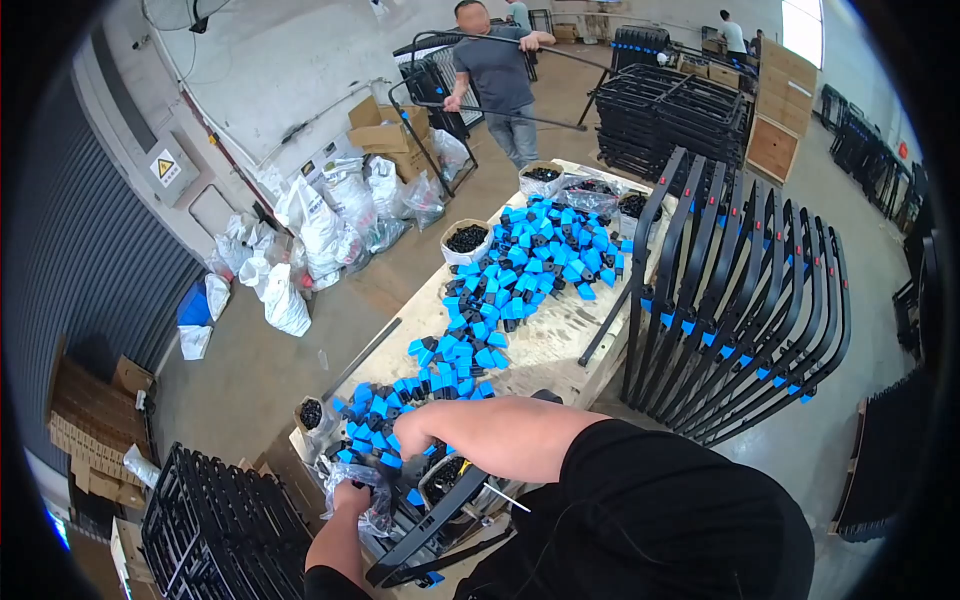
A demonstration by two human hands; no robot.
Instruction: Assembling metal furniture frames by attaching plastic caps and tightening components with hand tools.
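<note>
L hand (350,495): at crumpled clear bag (378,512); fingers partly hidden, can't tell if clamped.
R hand (412,435): apart from L, over near end of blue-black parts (540,255); grip hidden, can't tell.
Parts: under R hand & beyond, loose on counter (545,345); a wide sweep might push some off edge.
Bag: thin, prob. snags or spills if L hand tugs.
Black frame (435,520): slanted, R of L hand; forearm bump could shift it.
</note>
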